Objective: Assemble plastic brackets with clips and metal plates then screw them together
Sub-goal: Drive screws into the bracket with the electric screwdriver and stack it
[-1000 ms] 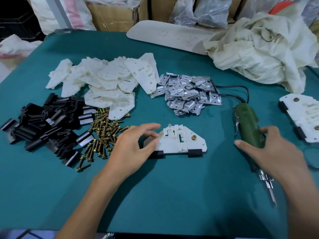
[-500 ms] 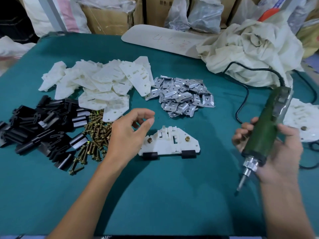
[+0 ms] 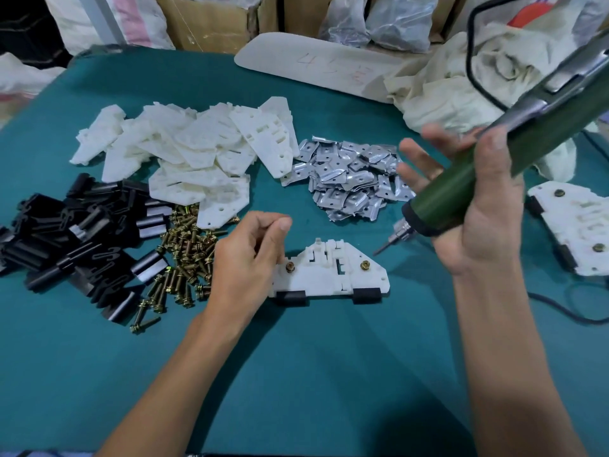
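A white plastic bracket (image 3: 329,275) lies on the green table with two black clips on its near edge and two brass screws standing in its holes. My left hand (image 3: 244,262) rests at its left end, fingers curled, thumb and forefinger together above the left screw. My right hand (image 3: 474,206) holds the green electric screwdriver (image 3: 487,173) tilted, thumb wrapped over the body and the other fingers spread behind it. Its bit (image 3: 384,247) points down-left, just above the bracket's right side.
White brackets (image 3: 197,159) are piled at the back left, black clips (image 3: 75,239) at the left, brass screws (image 3: 184,255) beside them, metal plates (image 3: 352,179) in the middle. A finished bracket (image 3: 573,225) lies at the right. A crumpled cloth (image 3: 478,80) and the tool's cord sit behind.
My right hand lifted the screwdriver off the table and swung it left, bringing the bit close to the bracket. My left hand let go of the left screw and stayed beside it.
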The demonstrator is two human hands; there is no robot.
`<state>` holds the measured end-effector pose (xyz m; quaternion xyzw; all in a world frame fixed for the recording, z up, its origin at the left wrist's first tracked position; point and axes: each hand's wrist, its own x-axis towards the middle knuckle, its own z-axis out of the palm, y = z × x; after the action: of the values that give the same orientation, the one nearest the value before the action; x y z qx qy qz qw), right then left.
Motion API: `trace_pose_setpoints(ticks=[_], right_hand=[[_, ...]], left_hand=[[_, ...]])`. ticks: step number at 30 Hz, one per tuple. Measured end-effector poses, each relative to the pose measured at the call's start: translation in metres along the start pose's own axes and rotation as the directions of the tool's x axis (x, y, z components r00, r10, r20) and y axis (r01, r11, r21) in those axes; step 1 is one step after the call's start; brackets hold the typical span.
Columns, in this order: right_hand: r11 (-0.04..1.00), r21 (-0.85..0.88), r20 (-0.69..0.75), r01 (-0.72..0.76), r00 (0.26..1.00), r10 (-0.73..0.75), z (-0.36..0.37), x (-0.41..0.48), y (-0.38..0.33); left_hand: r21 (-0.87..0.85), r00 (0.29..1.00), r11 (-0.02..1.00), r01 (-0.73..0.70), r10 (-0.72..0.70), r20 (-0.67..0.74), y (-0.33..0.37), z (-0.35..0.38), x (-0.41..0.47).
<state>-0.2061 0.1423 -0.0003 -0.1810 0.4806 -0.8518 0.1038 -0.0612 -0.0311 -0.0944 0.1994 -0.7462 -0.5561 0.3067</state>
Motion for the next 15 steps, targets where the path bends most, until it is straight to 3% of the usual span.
trace_pose_setpoints(ticks=[3,7,11,15], right_hand=[[0.995,-0.092,0.000,0.026,1.000,-0.026,0.007,0.002,0.007],[0.994,-0.103,-0.025,0.046,0.998,-0.049,0.011,0.002,0.020],[0.990,-0.127,-0.004,0.059,0.998,-0.061,0.011,0.002,0.023],[0.982,-0.181,0.035,0.062,0.998,-0.057,0.011,0.003,0.023]], left_hand=[[0.084,1.000,0.996,0.005,-0.004,-0.004,0.000,-0.001,0.002],[0.335,0.981,0.923,-0.191,0.169,0.095,-0.001,0.001,0.002],[0.459,0.881,0.846,-0.273,0.028,0.472,-0.004,0.006,-0.001],[0.549,0.851,0.771,-0.321,-0.019,0.525,-0.006,0.010,-0.001]])
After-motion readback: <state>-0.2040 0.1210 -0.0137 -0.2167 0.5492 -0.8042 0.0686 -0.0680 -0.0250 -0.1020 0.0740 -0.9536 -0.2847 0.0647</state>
